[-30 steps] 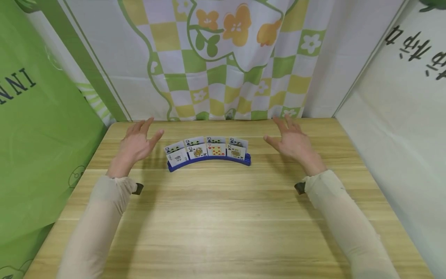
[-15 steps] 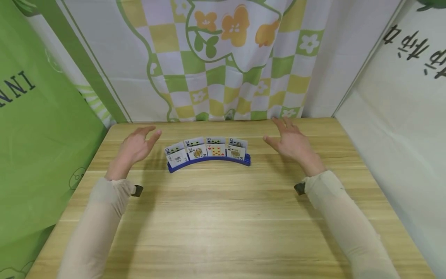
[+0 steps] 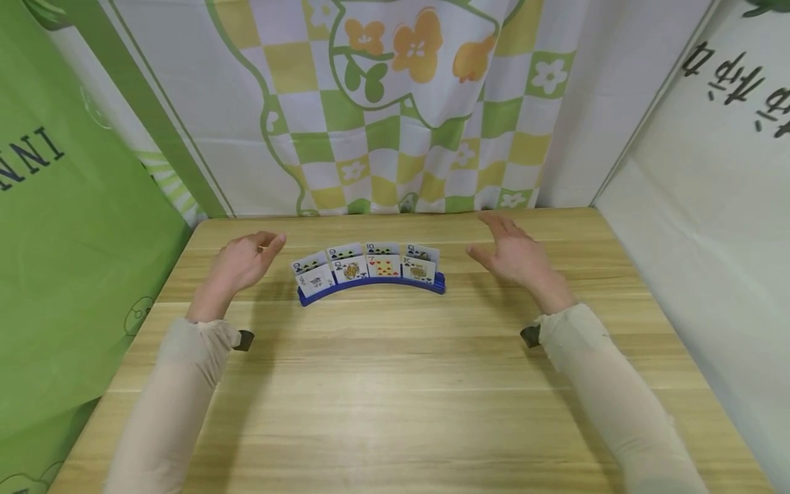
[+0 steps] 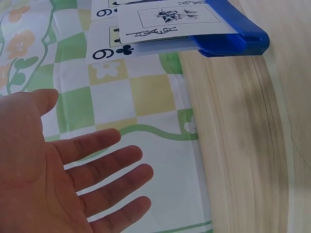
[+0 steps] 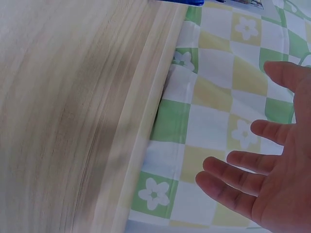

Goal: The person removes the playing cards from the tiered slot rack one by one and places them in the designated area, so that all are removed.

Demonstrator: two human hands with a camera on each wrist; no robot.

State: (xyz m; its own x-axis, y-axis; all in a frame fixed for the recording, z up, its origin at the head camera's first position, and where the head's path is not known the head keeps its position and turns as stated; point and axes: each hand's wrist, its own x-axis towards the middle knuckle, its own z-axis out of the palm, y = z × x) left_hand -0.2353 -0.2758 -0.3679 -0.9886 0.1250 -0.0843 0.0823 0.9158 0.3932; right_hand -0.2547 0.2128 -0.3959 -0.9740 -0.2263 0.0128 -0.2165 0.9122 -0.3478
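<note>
A curved blue card holder (image 3: 373, 281) stands toward the back of the table, with playing cards upright in two rows. Its front row shows a joker (image 3: 316, 280), a queen (image 3: 350, 269), a red seven (image 3: 383, 265) and a king (image 3: 418, 269); black-suited cards rise behind them. Left of the holder my left hand (image 3: 239, 264) hovers, fingers spread and holding nothing. On the other side my right hand (image 3: 515, 254) is likewise raised, fingers extended, palm bare. The left wrist view shows the joker and the holder's blue end (image 4: 238, 43) above my fingers.
The wooden table (image 3: 382, 384) reaches back to a checked, flowered curtain (image 3: 413, 151). A green cloth (image 3: 74, 226) hangs at the left and a white one with dark writing (image 3: 710, 206) at the right. Dark wrist pieces (image 3: 243, 340) stick out from both sleeves.
My left hand's fingers have dipped and bent in a little, nearer the thumb. The right fingers have drawn slightly together. Holder and cards stay in place.
</note>
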